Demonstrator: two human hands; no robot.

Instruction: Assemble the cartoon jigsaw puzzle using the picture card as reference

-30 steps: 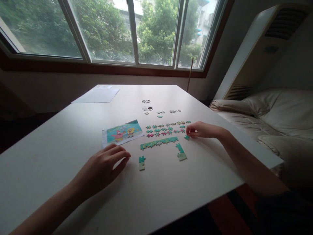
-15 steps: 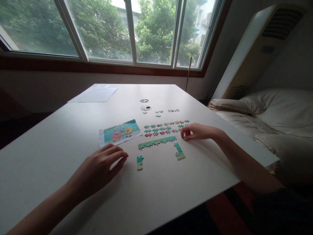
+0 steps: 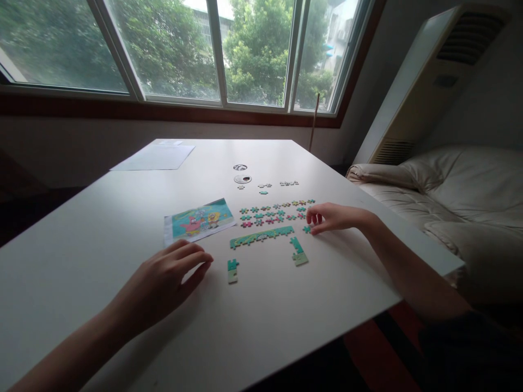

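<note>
My right hand (image 3: 329, 216) hovers low over the table at the right end of the loose puzzle pieces, fingers curled but apart. A teal puzzle piece (image 3: 306, 230) lies beside its thumb tip, and I cannot tell whether they touch. Left of the partial puzzle, my left hand (image 3: 174, 271) rests on the table holding nothing, its thumb apart from the fingers. A joined top strip (image 3: 262, 236) of green pieces lies between the hands. Below its right end is a short joined column (image 3: 299, 253); a smaller joined pair (image 3: 232, 270) sits at lower left.
Rows of loose puzzle pieces (image 3: 269, 215) lie beyond the strip. A printed cartoon picture (image 3: 200, 220) is left of them. Farther back on the white table (image 3: 347, 321) are pale pieces (image 3: 289, 183), two round items (image 3: 242, 179) and a paper sheet (image 3: 153, 158). A sofa (image 3: 469, 190) stands at right.
My right hand has shifted slightly right, away from the teal piece, which now shows fully on the table. My left hand has stayed in place.
</note>
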